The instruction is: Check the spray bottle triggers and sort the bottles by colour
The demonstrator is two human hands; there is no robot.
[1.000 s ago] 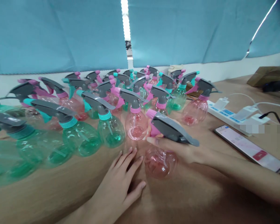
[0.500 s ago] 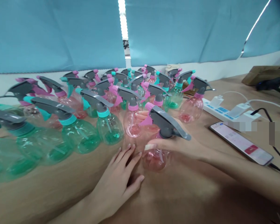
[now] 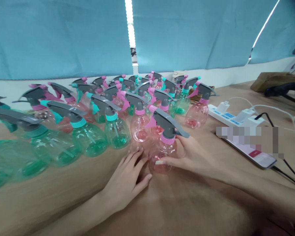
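My right hand (image 3: 186, 157) is wrapped around the lower body of a pink spray bottle (image 3: 167, 149), thumb across its front and fingers hidden behind it. The bottle stands upright on the table, its grey trigger head tipped with a pink nozzle pointing left. Just left of it, my left hand (image 3: 126, 175) lies on the table, palm down with fingers spread, holding nothing. Beyond the fingertips stands another pink spray bottle (image 3: 140, 124). A green spray bottle (image 3: 117, 132) with a turquoise collar is to the left of that one.
Several more green and pink spray bottles fill the table's left and back, including a pink one (image 3: 198, 114) at right. A white power strip (image 3: 223, 114) with plugged-in chargers and a phone (image 3: 263, 157) lie on the right. Blue curtains (image 3: 64, 36) hang behind.
My right hand has slid down from the bottle's neck to its lower body, so the pink collar now shows. My left hand stays flat on the table; the view has shifted slightly.
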